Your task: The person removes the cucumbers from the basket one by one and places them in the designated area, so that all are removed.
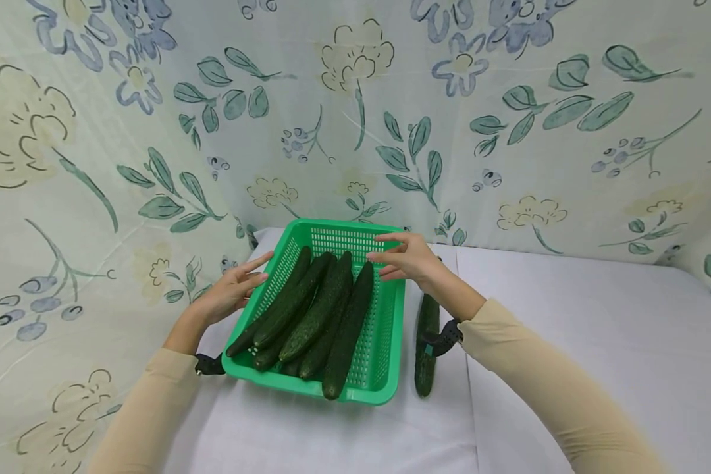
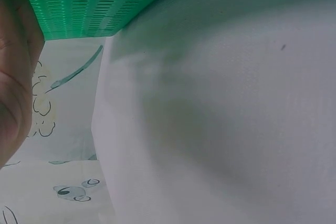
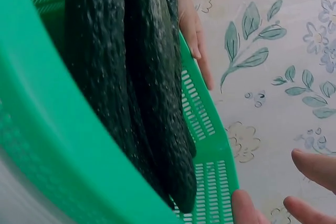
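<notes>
A green plastic basket (image 1: 389, 390) with slotted walls holds several dark green cucumbers (image 1: 326, 309), all lying lengthwise. My left hand (image 1: 231, 289) is at the basket's left side, fingers extended along the outer wall. In the left wrist view, part of this hand (image 2: 14, 77) shows beside the slotted wall. My right hand (image 1: 407, 259) hovers around the basket's far right rim with fingers spread and nothing held. In the right wrist view, fingertips (image 3: 315, 170) stand apart near the rim. One more cucumber (image 1: 425, 378) lies on the table right of the basket, partly hidden beneath my right wrist.
A white cloth (image 1: 545, 342) covers the table, with a crease running front to back right of the loose cucumber. Behind and to the left hangs a floral curtain (image 1: 308, 85). Each wrist wears a black strap (image 1: 447, 338).
</notes>
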Tool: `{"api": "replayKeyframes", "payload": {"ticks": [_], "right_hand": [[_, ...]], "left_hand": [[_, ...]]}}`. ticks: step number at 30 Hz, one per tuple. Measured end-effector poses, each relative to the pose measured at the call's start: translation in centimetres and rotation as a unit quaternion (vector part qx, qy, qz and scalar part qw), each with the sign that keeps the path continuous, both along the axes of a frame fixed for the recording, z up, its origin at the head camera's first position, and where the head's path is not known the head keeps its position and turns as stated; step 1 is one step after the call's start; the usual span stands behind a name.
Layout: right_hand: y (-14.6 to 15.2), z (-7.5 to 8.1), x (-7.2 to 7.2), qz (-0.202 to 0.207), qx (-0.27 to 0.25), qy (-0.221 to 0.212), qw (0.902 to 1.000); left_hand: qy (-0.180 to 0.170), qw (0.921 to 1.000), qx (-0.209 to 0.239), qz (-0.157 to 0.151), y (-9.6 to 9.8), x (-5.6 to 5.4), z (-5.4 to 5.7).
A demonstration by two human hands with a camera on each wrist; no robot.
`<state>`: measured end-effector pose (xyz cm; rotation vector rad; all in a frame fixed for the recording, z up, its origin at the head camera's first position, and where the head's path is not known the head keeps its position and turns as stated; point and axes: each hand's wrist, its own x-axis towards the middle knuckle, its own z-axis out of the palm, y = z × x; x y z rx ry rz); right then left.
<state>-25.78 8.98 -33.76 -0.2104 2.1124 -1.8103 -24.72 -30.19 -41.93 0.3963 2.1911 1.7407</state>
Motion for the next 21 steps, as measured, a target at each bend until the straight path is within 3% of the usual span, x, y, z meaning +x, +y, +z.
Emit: {"api": "replayKeyframes", "payload": {"ticks": [9, 21], "right_hand": [[-2.2, -1.1, 0.2, -0.003, -0.005, -0.030, 0.9995], [-3.8, -2.4, 0.7, 0.025, 0.056, -0.037, 0.9974]], "left_hand": [[0.001, 1.0000, 0.000, -0.004, 0.1, -0.2, -0.2], [0.003, 1.0000, 0.004, -0.008, -0.1, -0.2, -0.1]]}}
